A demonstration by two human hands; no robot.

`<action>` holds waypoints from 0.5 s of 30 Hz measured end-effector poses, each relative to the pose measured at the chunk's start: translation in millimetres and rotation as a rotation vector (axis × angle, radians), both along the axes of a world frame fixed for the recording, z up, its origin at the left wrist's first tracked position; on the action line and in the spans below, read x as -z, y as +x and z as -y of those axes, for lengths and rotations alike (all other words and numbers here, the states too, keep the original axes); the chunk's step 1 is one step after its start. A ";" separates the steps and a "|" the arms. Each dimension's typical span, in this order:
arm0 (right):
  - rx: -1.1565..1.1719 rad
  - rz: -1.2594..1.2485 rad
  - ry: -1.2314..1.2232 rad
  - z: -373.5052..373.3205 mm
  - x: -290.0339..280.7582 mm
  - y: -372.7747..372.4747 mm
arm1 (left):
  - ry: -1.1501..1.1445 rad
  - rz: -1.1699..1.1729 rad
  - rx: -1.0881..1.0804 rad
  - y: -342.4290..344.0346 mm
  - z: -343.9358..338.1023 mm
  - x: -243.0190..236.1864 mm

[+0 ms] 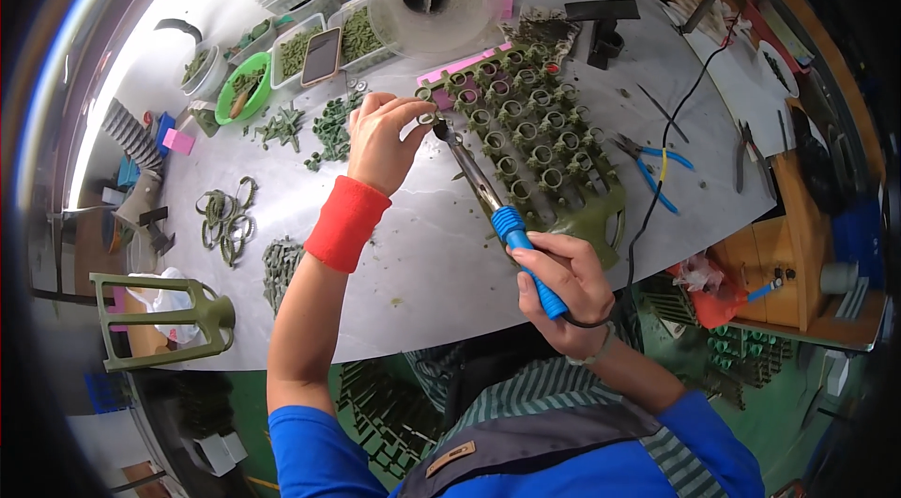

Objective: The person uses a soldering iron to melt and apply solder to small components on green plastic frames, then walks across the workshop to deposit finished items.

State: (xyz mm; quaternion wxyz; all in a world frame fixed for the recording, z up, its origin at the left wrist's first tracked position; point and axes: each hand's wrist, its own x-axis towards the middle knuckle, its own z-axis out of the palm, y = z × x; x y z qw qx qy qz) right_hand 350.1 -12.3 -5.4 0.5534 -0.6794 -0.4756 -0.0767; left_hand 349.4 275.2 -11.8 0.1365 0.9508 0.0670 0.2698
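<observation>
My left hand [387,137], with a red wristband, pinches a small pale ring-shaped piece [427,119] between thumb and index finger. The dark tip of an electric iron [474,177] meets or nearly meets it; which, I cannot tell. My right hand [563,296] is closed round the iron's blue ridged handle, with its cord trailing from the back. Beyond both hands lies a green rack [608,226] carrying rows of small ringed green pieces [524,130], with a pink strip [434,76] along its upper left.
Small green parts [333,127], coiled loops [225,216], a green bowl [226,108], filled trays and a phone [321,55] sit on the table [394,301]. A translucent round container [385,0] stands behind. Pliers [657,179] and the cord are rightward; a green frame [164,320] sits at left.
</observation>
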 end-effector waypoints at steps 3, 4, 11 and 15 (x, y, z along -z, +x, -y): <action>-0.029 -0.045 0.019 -3.0 2.6 0.5 | 0.060 -0.049 -0.005 3.7 -1.5 0.7; -0.025 -0.046 0.018 -3.8 3.2 1.4 | 0.059 -0.051 0.000 4.8 -2.5 1.4; -0.040 -0.038 0.005 -0.2 3.8 6.6 | 0.054 -0.067 0.050 12.0 -6.8 2.2; -0.040 -0.010 -0.037 15.3 -4.4 1.9 | 0.064 -0.073 0.054 12.5 -9.0 0.9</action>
